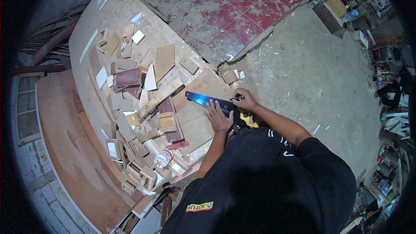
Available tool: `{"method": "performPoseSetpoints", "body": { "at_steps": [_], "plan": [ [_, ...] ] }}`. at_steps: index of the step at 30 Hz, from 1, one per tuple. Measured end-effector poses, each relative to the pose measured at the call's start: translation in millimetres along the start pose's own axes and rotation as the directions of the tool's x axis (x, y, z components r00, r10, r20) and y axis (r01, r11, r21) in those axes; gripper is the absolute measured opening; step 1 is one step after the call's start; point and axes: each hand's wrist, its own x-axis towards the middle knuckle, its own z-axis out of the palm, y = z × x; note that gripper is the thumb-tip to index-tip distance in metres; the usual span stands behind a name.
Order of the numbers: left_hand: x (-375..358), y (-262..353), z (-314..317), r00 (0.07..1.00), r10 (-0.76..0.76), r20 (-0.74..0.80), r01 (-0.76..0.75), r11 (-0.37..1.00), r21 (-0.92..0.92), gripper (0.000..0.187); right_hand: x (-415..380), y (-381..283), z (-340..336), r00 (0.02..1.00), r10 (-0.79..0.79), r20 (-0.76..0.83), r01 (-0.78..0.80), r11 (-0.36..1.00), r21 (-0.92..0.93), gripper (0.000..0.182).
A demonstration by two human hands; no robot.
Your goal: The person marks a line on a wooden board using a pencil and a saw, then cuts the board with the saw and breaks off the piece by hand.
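Note:
A hand saw (200, 99) with a dark, shiny blade and a yellow handle (248, 120) lies across a plywood panel (195, 117) at the near edge of the work surface. My left hand (219, 117) rests flat on the blade with its fingers spread. Beside the blade's far edge, my right hand (245, 100) is closed around a dark pen-like marker (237, 98), its tip pointing left over the saw. The handle lies close to my body, partly hidden by the black shirt.
Many wood offcuts (128, 78) cover the board to the left, with a red cutter (177, 145) and a white container (163, 158) near its front edge. A plywood sheet (78, 147) lies further left. Boxes and clutter (336, 6) line the floor at right.

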Motion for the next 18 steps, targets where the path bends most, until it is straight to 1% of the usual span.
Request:
{"method": "performPoseSetpoints", "body": {
  "at_steps": [3,5,6,18],
  "plan": [
    [-0.5,0.8,-0.5,1.000,-0.006,0.019,0.006,1.000,0.003,0.096,-0.3,0.7,-1.2,1.000,-0.021,0.014,0.021,1.000,0.022,0.014],
    [-1.9,-0.5,2.7,0.999,0.026,-0.042,-0.026,1.000,0.009,0.096,-2.6,0.8,-1.9,0.998,-0.029,0.050,0.028,0.999,0.033,0.016],
    [-2.2,-0.3,2.7,0.999,0.026,-0.041,-0.026,1.000,0.008,0.096,-3.7,-0.2,-1.8,0.998,-0.028,0.050,0.027,0.999,0.033,0.016],
    [-1.1,0.2,1.1,1.000,0.021,-0.020,-0.021,0.999,0.028,0.095,-4.9,-2.3,0.0,0.997,-0.045,0.064,0.048,0.998,-0.044,0.018]
  ]
}}
